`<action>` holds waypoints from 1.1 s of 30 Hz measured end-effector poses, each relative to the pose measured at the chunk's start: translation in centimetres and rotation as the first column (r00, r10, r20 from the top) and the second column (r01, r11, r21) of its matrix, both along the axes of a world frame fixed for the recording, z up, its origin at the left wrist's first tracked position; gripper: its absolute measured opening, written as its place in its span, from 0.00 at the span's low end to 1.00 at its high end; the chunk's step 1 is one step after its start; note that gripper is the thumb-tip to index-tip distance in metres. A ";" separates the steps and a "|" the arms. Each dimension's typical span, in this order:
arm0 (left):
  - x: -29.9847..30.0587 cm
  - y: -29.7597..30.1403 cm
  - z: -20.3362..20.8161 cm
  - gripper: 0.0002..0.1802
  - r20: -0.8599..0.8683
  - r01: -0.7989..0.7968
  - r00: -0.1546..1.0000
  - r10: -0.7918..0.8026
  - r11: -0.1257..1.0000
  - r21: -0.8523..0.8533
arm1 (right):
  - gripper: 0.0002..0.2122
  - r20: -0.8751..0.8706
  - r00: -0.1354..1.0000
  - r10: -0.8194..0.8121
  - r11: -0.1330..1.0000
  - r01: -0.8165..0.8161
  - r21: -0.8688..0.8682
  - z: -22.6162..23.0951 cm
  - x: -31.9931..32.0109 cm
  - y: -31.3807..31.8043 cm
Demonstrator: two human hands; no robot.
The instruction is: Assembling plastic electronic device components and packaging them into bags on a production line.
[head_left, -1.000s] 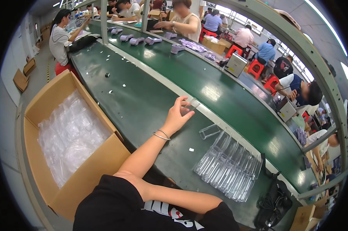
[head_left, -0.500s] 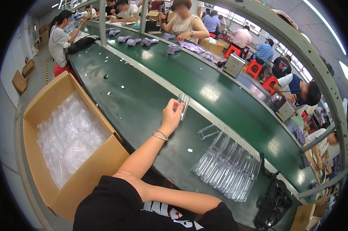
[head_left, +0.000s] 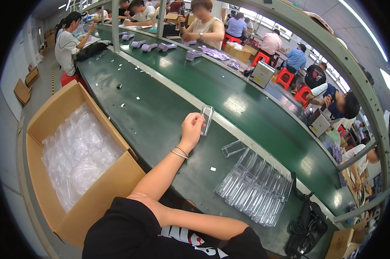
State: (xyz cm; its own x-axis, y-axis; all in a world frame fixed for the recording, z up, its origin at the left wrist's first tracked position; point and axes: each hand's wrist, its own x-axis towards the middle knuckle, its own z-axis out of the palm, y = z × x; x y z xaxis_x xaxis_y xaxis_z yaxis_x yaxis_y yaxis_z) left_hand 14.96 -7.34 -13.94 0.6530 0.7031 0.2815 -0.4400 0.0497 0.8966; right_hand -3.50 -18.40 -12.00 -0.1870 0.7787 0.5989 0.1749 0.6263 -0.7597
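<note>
My left hand point(head_left: 193, 129), with two bracelets at its wrist, is closed in a pinch on the lower left side of a clear plastic case point(head_left: 208, 116). This narrow, see-through case is held upright, at the strip edging the dark green bench. My right forearm point(head_left: 203, 222) lies across my body, and its hand is hidden behind my left arm. To the right of the held case, a loose clear case point(head_left: 233, 148) lies beside a dense batch of clear cases point(head_left: 255, 190) laid in overlapping rows.
On the left stands an open cardboard box point(head_left: 95, 203) full of clear plastic pieces point(head_left: 80, 159). A black bag with cables point(head_left: 305, 224) sits at the right. Beyond the metal strip, purple devices point(head_left: 149, 46) rest on the green belt point(head_left: 195, 75). Several people work around the line.
The clear case has turned slightly in my left hand, showing more of its broad face. My fingers have shifted a little on it. The laid-out cases have not moved.
</note>
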 end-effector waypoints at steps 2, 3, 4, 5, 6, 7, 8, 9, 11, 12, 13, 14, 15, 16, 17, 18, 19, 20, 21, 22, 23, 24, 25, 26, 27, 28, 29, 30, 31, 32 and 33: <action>-0.2 0.0 0.3 0.09 -0.009 0.006 1.000 -0.006 1.000 -0.002 | 0.21 0.020 1.000 0.012 1.000 -0.011 -0.026 0.2 0.2 -0.1; -0.3 0.0 0.5 0.09 -0.020 0.012 1.000 -0.012 1.000 -0.006 | 0.21 0.022 1.000 0.012 1.000 -0.012 -0.025 0.2 0.3 0.0; -0.3 -0.1 0.7 0.09 -0.021 0.012 1.000 -0.012 1.000 -0.007 | 0.22 0.024 1.000 0.015 1.000 -0.015 -0.026 0.1 0.2 0.0; -0.3 -0.3 1.0 0.09 -0.011 0.043 0.999 -0.044 0.999 -0.021 | 0.22 0.025 1.000 0.018 0.999 -0.017 -0.028 0.0 0.2 -0.1; -0.2 -0.5 1.1 0.11 0.000 0.075 0.997 -0.075 0.997 -0.036 | 0.22 0.025 1.000 0.017 0.999 -0.016 -0.029 0.0 0.2 -0.1; -0.2 -0.6 0.9 0.11 0.000 0.072 0.997 -0.072 0.997 -0.036 | 0.22 0.040 0.999 0.003 1.000 -0.002 -0.022 -0.1 0.1 -0.1; -0.2 -0.6 0.6 0.12 -0.008 0.070 0.997 -0.070 0.997 -0.012 | 0.22 0.055 0.998 -0.011 1.000 0.012 -0.014 -0.1 0.1 -0.1; -0.1 -0.6 0.2 0.14 -0.016 0.068 0.998 -0.068 0.998 0.012 | 0.22 0.055 0.998 -0.009 1.000 0.010 -0.014 0.0 0.1 -0.1; 0.1 -0.2 -0.3 0.17 -0.041 0.076 0.996 -0.074 0.996 0.048 | 0.22 0.017 1.000 0.007 0.999 -0.006 -0.033 0.1 0.1 -0.1; 0.4 0.0 -0.4 0.17 0.012 0.083 0.996 -0.084 0.993 0.085 | 0.22 0.018 1.000 0.007 0.999 -0.006 -0.033 0.0 0.2 -0.1; 0.4 0.1 -0.4 0.17 0.063 0.087 0.993 -0.095 0.989 0.121 | 0.22 0.031 1.000 0.004 1.000 -0.003 -0.023 0.0 0.2 0.0; 0.5 0.1 -0.7 0.17 0.064 0.086 0.994 -0.094 0.989 0.121 | 0.22 0.044 0.999 0.001 1.000 -0.001 -0.013 -0.1 0.1 0.0; 0.6 0.2 -1.1 0.16 0.116 0.064 0.990 -0.079 0.990 0.124 | 0.22 0.044 0.999 0.003 1.000 -0.003 -0.013 -0.1 0.0 0.0; 0.8 0.2 -0.9 0.15 0.172 0.045 0.983 -0.067 0.991 0.127 | 0.22 0.026 1.000 0.011 1.000 -0.011 -0.023 -0.1 0.0 -0.1; 0.8 0.3 -0.8 0.15 0.175 0.046 0.982 -0.068 0.991 0.128 | 0.22 0.007 1.000 0.019 0.999 -0.019 -0.033 -0.1 0.1 0.0; 0.8 0.5 -0.6 0.14 0.089 -0.114 0.992 0.092 0.951 0.288 | 0.22 0.009 1.000 0.019 0.999 -0.019 -0.032 -0.1 0.2 0.1; 0.5 0.5 -0.5 0.13 0.026 -0.246 0.965 0.262 0.859 0.449 | 0.22 0.021 1.000 0.018 0.999 -0.017 -0.039 -0.1 0.2 0.1; 0.3 0.5 -0.4 0.13 0.024 -0.245 0.965 0.262 0.859 0.450 | 0.22 0.032 0.999 0.017 0.999 -0.015 -0.045 -0.2 0.2 0.2; 0.1 0.4 -0.2 0.11 0.008 -0.290 0.946 0.324 0.835 0.468 | 0.22 0.030 0.999 0.017 0.999 -0.016 -0.044 -0.5 0.2 0.2; 0.0 0.6 0.0 0.10 -0.004 -0.338 0.921 0.390 0.804 0.489 | 0.26 0.051 0.997 0.052 0.995 -0.047 -0.087 -0.6 0.3 0.2; -0.2 0.6 0.2 0.10 -0.003 -0.343 0.918 0.396 0.799 0.494 | 0.30 0.071 0.994 0.087 0.988 -0.078 -0.130 -0.7 0.4 0.3; -0.5 0.5 0.3 0.08 -0.007 -0.374 0.898 0.440 0.770 0.518 | 0.30 0.069 0.993 0.094 0.989 -0.085 -0.124 -0.7 0.3 0.3; -0.9 0.4 0.4 0.06 -0.013 -0.401 0.874 0.485 0.738 0.543 | 0.27 0.040 0.997 0.072 0.994 -0.068 -0.083 -0.3 0.1 0.3; -1.2 0.4 0.7 0.02 -0.025 -0.420 0.853 0.522 0.712 0.563 | 0.23 0.008 0.999 0.052 0.998 -0.051 -0.042 0.0 -0.1 0.3; -1.5 0.3 0.9 0.02 -0.072 -0.398 0.826 0.559 0.668 0.628 | 0.23 -0.001 0.998 0.062 0.997 -0.062 -0.034 -0.1 -0.1 0.0; -1.8 0.2 1.3 0.01 -0.110 -0.369 0.796 0.596 0.621 0.692 | 0.23 -0.020 0.999 0.037 0.998 -0.038 -0.043 -0.3 0.1 -0.2; -0.9 0.3 0.9 0.01 -0.016 -0.388 0.823 0.568 0.583 0.714 | 0.24 -0.033 0.999 0.031 0.999 -0.032 -0.042 -0.6 0.3 0.0; -0.1 -0.3 0.8 0.02 -0.083 -0.335 0.856 0.511 0.669 0.664 | 0.24 0.001 0.999 -0.038 0.999 0.038 0.019 -1.4 0.7 0.0; 0.5 -0.5 0.2 0.02 -0.133 -0.317 0.891 0.434 0.804 0.504 | 0.25 0.010 1.000 0.003 1.000 -0.003 -0.013 -0.8 0.9 0.2; 0.6 -0.2 -0.3 0.03 -0.136 -0.251 0.944 0.299 0.924 0.290 | 0.25 0.016 1.000 0.012 0.998 -0.011 -0.060 -0.3 0.8 -0.4; 0.5 0.8 -0.8 0.04 -0.038 -0.227 0.971 0.236 0.960 0.164 | 0.25 -0.047 0.995 0.088 0.995 -0.090 -0.038 -0.6 0.4 0.0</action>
State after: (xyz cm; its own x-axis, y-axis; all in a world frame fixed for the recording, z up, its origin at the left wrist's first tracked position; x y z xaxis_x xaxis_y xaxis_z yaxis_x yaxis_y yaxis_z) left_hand 15.51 -6.59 -14.76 0.4954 0.7867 0.3682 -0.3710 -0.1917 0.9086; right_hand -3.06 -18.38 -12.59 -0.2303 0.7839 0.5766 0.0851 0.6065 -0.7905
